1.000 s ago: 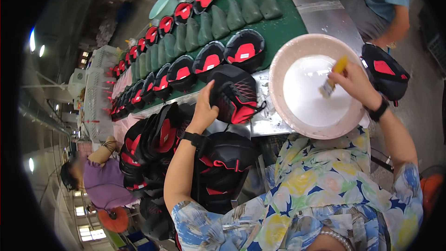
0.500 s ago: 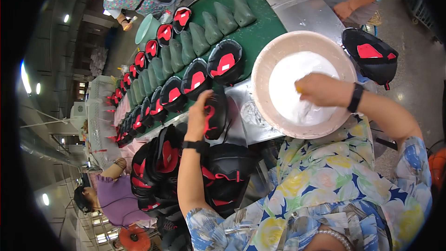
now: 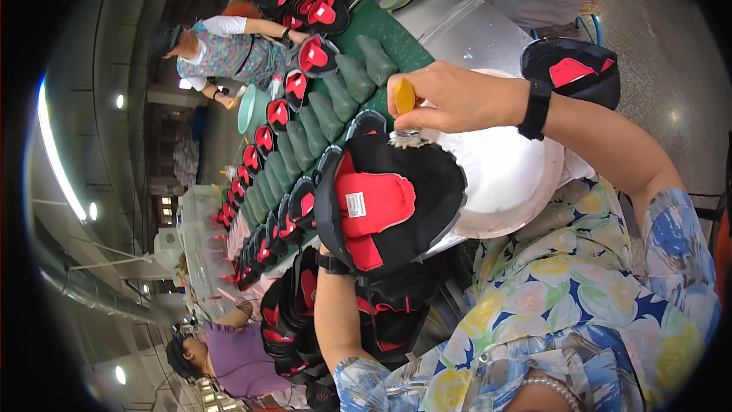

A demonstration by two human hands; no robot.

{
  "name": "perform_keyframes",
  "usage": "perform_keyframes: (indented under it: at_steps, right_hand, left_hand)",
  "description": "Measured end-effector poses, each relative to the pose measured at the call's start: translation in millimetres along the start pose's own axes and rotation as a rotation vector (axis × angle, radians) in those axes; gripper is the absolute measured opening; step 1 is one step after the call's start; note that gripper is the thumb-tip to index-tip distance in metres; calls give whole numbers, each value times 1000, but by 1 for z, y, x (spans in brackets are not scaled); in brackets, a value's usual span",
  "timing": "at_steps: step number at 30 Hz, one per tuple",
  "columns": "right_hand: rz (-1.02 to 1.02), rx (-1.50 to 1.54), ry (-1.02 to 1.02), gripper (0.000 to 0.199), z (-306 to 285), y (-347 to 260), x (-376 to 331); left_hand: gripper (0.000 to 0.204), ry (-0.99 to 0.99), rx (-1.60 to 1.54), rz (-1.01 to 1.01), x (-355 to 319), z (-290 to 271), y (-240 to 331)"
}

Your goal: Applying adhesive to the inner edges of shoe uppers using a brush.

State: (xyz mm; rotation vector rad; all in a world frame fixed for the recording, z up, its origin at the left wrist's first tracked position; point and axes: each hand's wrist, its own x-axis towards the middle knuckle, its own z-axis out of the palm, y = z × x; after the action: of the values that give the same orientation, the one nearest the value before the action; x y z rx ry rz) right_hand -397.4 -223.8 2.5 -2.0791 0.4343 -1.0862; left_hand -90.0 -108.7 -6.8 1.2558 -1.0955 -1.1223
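A black shoe upper (image 3: 438, 191) with a red tongue and lining is held up in front of me, its open underside edge turned away from me. My left hand (image 3: 324, 249) supports it from behind and below; the upper hides its fingers. In my right hand (image 3: 465, 98) is a brush (image 3: 404, 96) with a yellow handle, gripped in closed fingers. Its whitened bristles touch the upper's far edge. Just right of the upper sits a pale pink basin (image 3: 534, 210) of white liquid, partly covered by my right hand and the upper.
Rows of green shoe lasts (image 3: 328, 111) and black-red uppers (image 3: 277, 112) line the green table (image 3: 393, 34). Another upper (image 3: 576, 76) lies beyond the basin. Stacked uppers (image 3: 286, 313) stand by my left forearm. Co-workers (image 3: 244, 53) are at the far left, lower left and far right.
My left hand has brought the upper up from beside the table rows toward the basin. My right hand has lifted the brush out of the white liquid onto the upper's edge. The view has shifted.
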Motion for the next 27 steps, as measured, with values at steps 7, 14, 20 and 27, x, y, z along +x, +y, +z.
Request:
perform_keyframes:
  at_steps: [7, 14, 20, 27]
  right_hand:
    - [176, -152, 168, 32, 0, 3, -28]
    - [448, 100, 419, 38, 46, 15, -51]
    - [593, 195, 407, 40, 71, 6, -64]
    - [648, 444, 308, 36, 82, -2, -69]
  left_hand:
    - [36, 84, -80, -3, -10, 19, -19]
    - [36, 152, -146, 29, -6, 39, -42]
    - [35, 184, -137, 90, -2, 48, -57]
    - [35, 233, -76, 193, -3, 46, -60]
